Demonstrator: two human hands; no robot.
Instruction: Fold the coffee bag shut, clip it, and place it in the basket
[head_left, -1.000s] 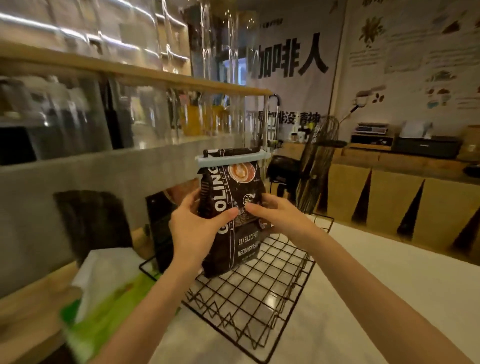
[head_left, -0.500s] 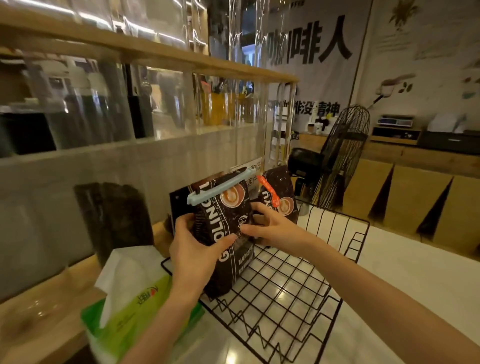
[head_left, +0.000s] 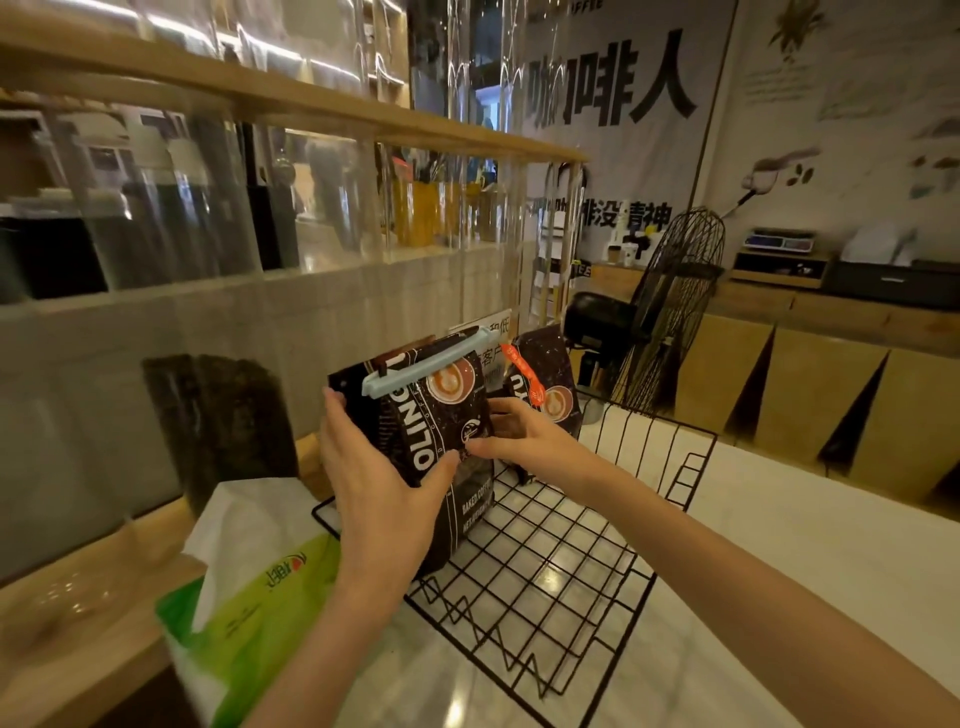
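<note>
A black coffee bag with a latte picture stands upright in the left back part of the black wire basket. Its folded top is held by a pale blue clip. My left hand grips the bag's left side, thumb across its front. My right hand holds its right side. A second black coffee bag with an orange clip stands in the basket just behind and right of it.
A green and white tissue pack lies left of the basket. A grey partition with a glass screen and wooden shelf runs along the left. A black fan stands behind the basket. White counter extends right.
Both hands have brought the clipped bag down from mid-air into the basket, beside the bag with the orange clip. The view has tilted downward and closer.
</note>
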